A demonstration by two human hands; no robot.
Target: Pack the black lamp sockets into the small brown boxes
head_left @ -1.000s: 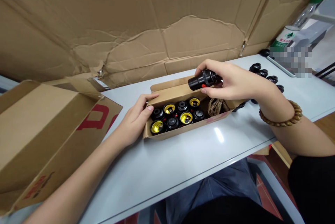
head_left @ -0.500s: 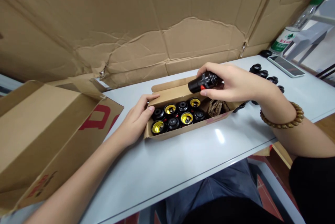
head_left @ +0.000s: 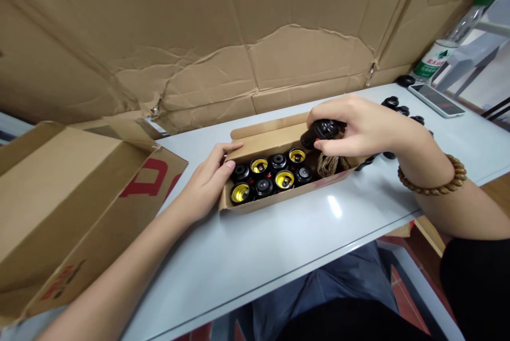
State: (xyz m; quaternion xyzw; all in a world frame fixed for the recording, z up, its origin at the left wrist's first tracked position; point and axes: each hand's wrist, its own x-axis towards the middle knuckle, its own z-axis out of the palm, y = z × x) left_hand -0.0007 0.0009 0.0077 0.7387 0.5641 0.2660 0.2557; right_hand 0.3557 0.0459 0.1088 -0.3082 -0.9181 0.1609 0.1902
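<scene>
Eight black parts (head_left: 264, 187) stand on end in the box (head_left: 263, 143), head view: two rows of four, four showing yellow inside and four showing black ends. One more part (head_left: 324, 129) is in the right hand (head_left: 356, 124), above the right half of the box, tilted; contact with the box cannot be told.

Right grip: closed, thumb on the near side and fingers over the far side, a small red spot beside the thumb. Left hand (head_left: 210, 177): thumb and forefinger closed on the left end of the box.

Handling, as judged: the held part appears rigid and smooth, of modest weight, somewhat slippery on its glossy surface, and not readily broken. Best hold is round the body, at its ridged section. The box appears light and flexible; its end walls are best for steadying.

Further count: one wad of paper (head_left: 330, 164) in the right end of the box, soft and crushable; at least six loose parts (head_left: 390, 101) on the table (head_left: 223, 261) to the right, partly hidden, exact total not determinable; one phone (head_left: 437, 100) and one bottle (head_left: 432, 62) at far right; one carton (head_left: 91, 235) at left.
</scene>
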